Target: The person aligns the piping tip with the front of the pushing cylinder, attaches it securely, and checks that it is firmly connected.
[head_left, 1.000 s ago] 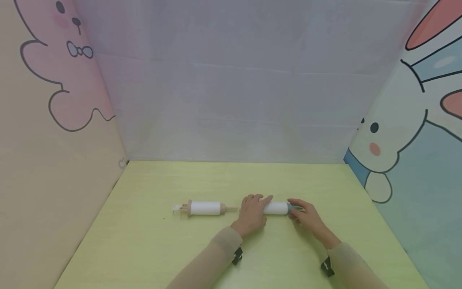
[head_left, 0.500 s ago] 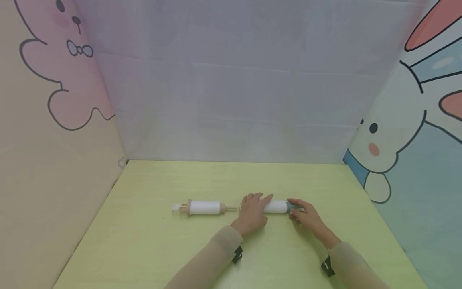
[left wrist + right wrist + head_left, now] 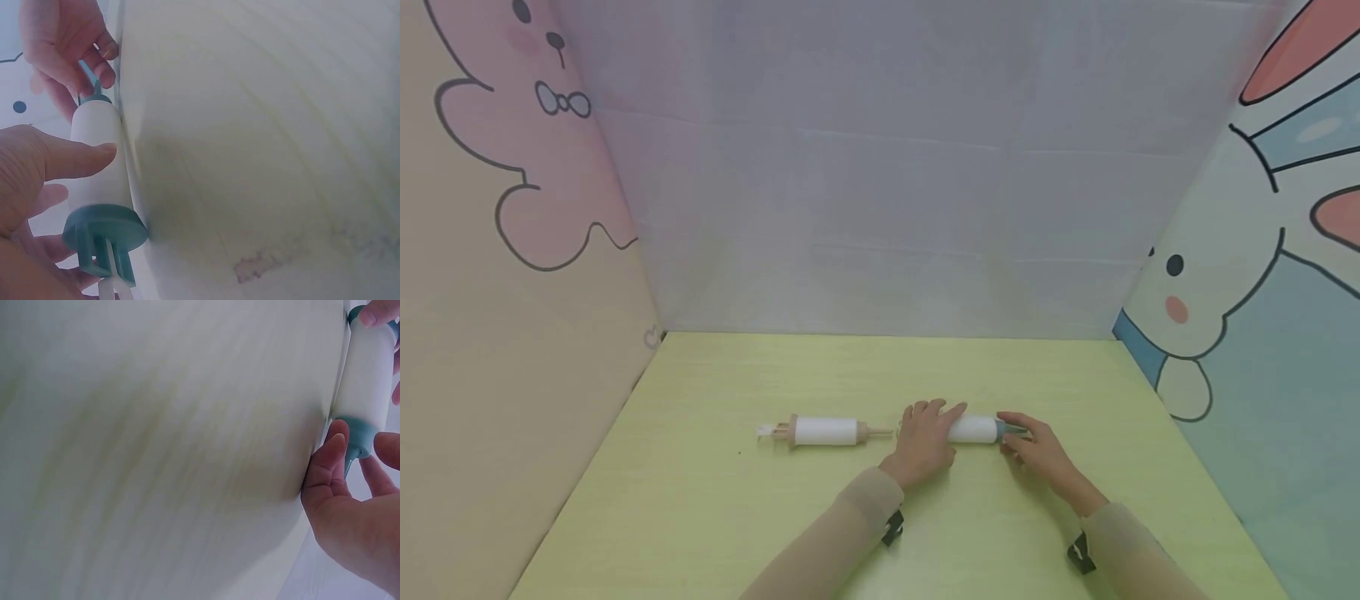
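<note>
A white tube with teal ends (image 3: 976, 429) lies sideways on the table between my hands. My left hand (image 3: 922, 446) grips its left part, the thumb laid across the white body in the left wrist view. Beside that hand sits the teal flange (image 3: 105, 226), with prongs and a whitish end piece behind it. My right hand (image 3: 1037, 450) holds the other end, fingers curled about the teal cap (image 3: 357, 432) and its narrow tip. Left of my hands lies a similar white tube with beige ends (image 3: 826, 431), a thin beige tip pointing right; neither hand touches it.
The pale yellow table (image 3: 775, 517) ends at a plain whitish back sheet (image 3: 880, 208). Side panels with cartoon animals stand left (image 3: 572, 225) and right (image 3: 1210, 275). A small dark speck lies on the table at left.
</note>
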`<state>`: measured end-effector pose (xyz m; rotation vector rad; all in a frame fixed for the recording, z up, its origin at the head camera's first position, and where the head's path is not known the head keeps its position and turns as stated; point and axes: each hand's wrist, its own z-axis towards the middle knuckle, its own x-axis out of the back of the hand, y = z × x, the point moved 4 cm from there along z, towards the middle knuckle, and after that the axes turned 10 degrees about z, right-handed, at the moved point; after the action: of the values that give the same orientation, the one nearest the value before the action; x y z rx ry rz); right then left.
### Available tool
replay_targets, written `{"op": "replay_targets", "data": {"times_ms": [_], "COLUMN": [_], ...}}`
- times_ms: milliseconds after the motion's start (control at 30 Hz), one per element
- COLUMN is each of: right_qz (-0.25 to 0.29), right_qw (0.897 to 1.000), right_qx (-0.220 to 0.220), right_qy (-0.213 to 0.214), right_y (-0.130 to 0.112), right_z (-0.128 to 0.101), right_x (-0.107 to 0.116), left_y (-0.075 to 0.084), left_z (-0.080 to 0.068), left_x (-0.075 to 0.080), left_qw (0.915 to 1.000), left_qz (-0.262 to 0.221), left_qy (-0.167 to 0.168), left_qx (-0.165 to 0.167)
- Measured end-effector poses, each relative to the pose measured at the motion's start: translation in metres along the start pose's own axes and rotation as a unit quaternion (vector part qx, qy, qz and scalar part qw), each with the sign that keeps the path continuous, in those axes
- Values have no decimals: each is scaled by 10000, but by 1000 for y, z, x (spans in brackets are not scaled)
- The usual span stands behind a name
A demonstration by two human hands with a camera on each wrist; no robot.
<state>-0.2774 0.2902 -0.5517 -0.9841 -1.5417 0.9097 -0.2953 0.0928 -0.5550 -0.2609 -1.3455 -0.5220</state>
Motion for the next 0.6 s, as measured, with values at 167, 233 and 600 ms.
{"op": "replay_targets", "data": {"times_ms": [167,233,600], "right_qz": [-98,-155,-1254], "right_qw": [9999,9997,9918], "right_qx": [95,132,-103], "right_qy": [-87,-112,-219], "right_y": [1,1,-10], "right_z": [3,5,10], "right_x": [-1,0,30], "left_y": [-4,-7,-41], "left_z": [-1,0,0], "left_x": [0,2,31], "left_qw": [9999,9999,9969], "left_qz": [62,78,-443], "left_qy": [-11,25,600], "left_qx": [90,119,245]}}
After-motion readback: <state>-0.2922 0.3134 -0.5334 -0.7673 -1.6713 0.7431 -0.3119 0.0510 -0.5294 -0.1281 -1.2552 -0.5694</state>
